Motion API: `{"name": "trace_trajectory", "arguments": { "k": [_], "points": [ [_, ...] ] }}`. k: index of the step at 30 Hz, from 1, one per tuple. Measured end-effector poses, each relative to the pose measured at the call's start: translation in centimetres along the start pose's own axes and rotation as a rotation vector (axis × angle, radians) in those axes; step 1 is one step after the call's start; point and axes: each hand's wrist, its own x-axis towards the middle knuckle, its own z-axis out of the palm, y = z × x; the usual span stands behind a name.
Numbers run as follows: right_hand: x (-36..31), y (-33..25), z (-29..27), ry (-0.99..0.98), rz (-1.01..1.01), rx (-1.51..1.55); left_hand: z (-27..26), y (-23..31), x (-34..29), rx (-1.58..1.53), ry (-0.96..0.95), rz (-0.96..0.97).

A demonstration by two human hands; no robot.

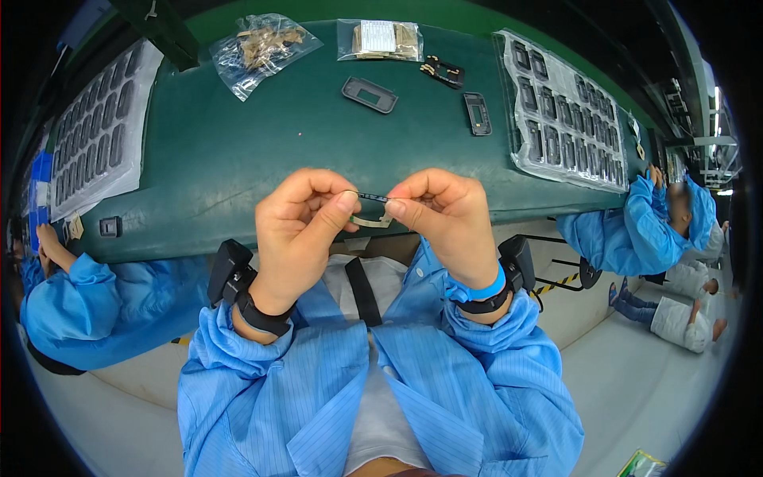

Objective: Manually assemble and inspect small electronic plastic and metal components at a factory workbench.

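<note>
Between my two hands, above the near edge of the green table, is a thin dark strip (pixel 372 197) with small light marks. A pale, curved band (pixel 370 223) hangs just below it and seems joined to it or held along with it; I cannot tell which. My left hand (pixel 306 226) pinches the left end between thumb and forefinger. The right end is pinched the same way by my right hand (pixel 445 219). Farther back on the table lie a grey rectangular frame (pixel 356 97), a second dark frame (pixel 469 115) and a small black part with gold-coloured spots (pixel 442 71).
Trays of dark housings stand at left (pixel 127 163) and right (pixel 517 151). At the back lie a clear bag of brownish pieces (pixel 238 75) and a bag with a white label (pixel 377 36). Co-workers in blue sit on both sides. A small dark part (pixel 110 227) lies near the left edge.
</note>
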Motion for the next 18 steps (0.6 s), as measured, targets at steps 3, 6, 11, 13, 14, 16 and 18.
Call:
{"name": "trace_trajectory", "arguments": {
  "k": [3, 6, 11, 13, 14, 16, 18],
  "points": [
    [0.1, 0.2, 0.2, 0.008, -0.046, -0.072, -0.5, -0.6, 0.5, 0.105, -0.053, 0.138],
    [0.3, 0.5, 0.6, 0.019, -0.082, -0.107, -0.6, -0.7, 0.7, 0.038, -0.007, 0.044],
    [0.3, 1.3, 0.9, 0.040, -0.130, -0.135, -0.8, -0.9, 0.6, -0.022, 0.005, -0.027],
    [0.6, 1.5, 0.9, 0.031, -0.100, -0.153, -1.0, -1.1, 0.8, -0.006, 0.013, -0.026],
    [0.8, 1.6, 0.8, 0.030, -0.100, -0.153, -1.2, -1.3, 0.8, 0.003, 0.013, -0.049],
    [0.9, 2.0, 0.7, 0.018, -0.064, -0.126, -1.4, -1.6, 0.8, 0.013, 0.015, -0.072],
    [1.1, 2.0, 0.6, 0.038, -0.066, -0.047, -0.9, -1.7, 0.8, -0.019, 0.035, -0.072]
  ]
}}
